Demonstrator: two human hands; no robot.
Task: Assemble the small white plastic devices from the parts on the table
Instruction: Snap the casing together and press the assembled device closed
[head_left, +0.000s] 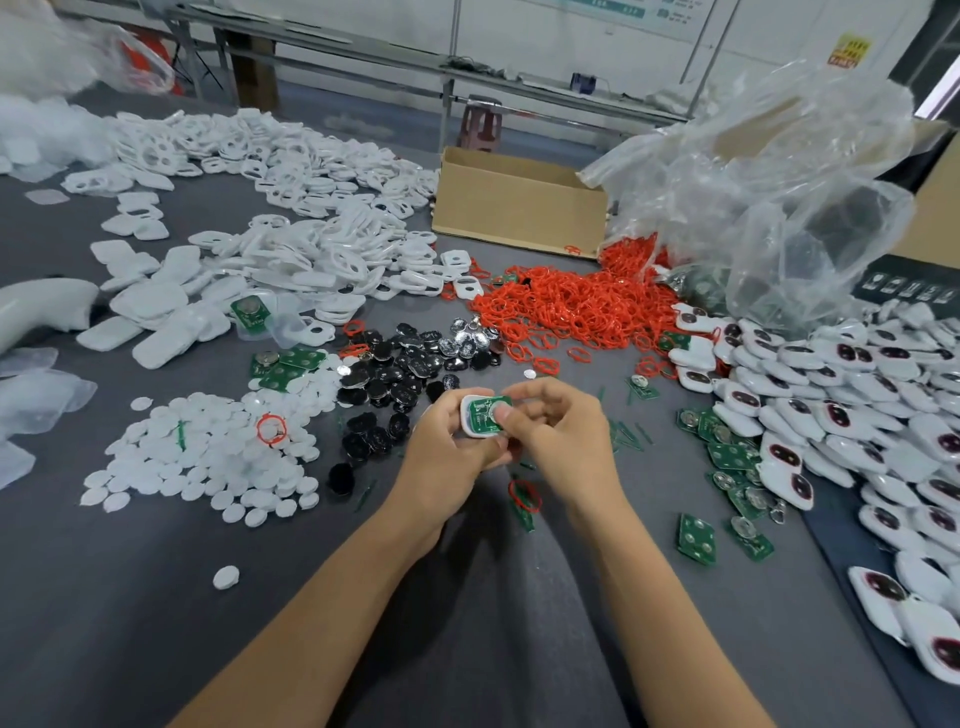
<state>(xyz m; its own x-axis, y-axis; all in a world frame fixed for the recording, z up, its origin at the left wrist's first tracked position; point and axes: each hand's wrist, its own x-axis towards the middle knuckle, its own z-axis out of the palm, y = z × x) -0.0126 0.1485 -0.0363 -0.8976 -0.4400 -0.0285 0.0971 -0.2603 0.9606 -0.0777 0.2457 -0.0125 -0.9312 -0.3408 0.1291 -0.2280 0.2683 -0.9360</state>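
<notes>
Currently, both forearms converge above the table (218, 639). Left hand (447, 449) cradles the white shell (466, 415), grip curled round it. Right hand (563, 431) pinches the shell, thumb pressing its green board (482, 420). Red rings (571, 306) lie beyond.

The dark grey table (156, 649) lies bare from 6 to 8 o'clock of its middle, broken only by one stray white disc (226, 577). At 9 o'clock a flat heap of round white discs (208, 457) blocks the way. At 11 a scatter of black oval pads (384, 379) lies in front of heaped white plastic shells (311, 244). At 1 o'clock orange-red rubber rings (571, 306) pile up before a brown cardboard box (519, 208) and a crumpled clear plastic bag (779, 182). From 2 to 4, green circuit boards (727, 457) and stacked white devices (857, 405) crowd in.
</notes>
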